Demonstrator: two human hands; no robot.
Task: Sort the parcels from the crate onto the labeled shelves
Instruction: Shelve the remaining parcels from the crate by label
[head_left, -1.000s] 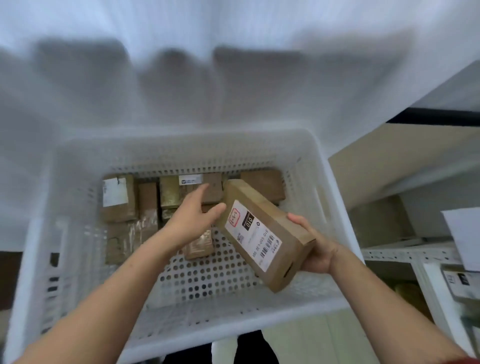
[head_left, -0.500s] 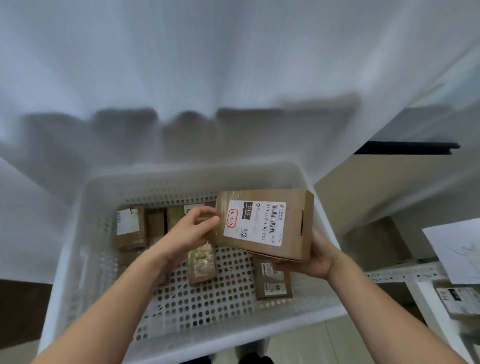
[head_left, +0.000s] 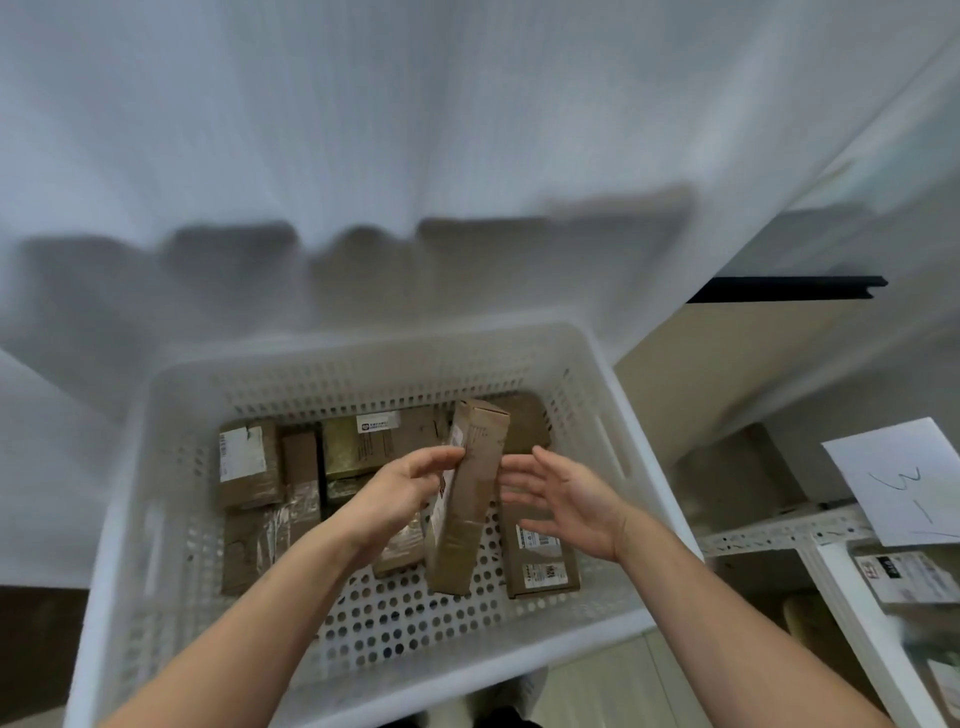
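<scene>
A brown cardboard parcel (head_left: 470, 493) stands nearly on edge in the air above the white perforated crate (head_left: 363, 358). Its labelled face is turned to the left and is mostly hidden. My left hand (head_left: 402, 496) pinches the parcel's left face near the top, with the fingers curled. On the parcel's other side my right hand (head_left: 569, 501) is spread open, palm toward the parcel, fingertips close to its edge. Several other brown parcels lie on the crate floor, among them one at the far left (head_left: 247, 462) and one under my right hand (head_left: 543, 564).
White metal shelving (head_left: 779, 530) stands at the right. A handwritten paper sheet (head_left: 904, 483) hangs on it, above a labelled parcel (head_left: 909, 577) on a lower shelf. A white curtain (head_left: 363, 130) hangs behind the crate.
The parcel has turned from label-up to nearly edge-on. My right hand has let go of it and opened, and my left hand now holds it.
</scene>
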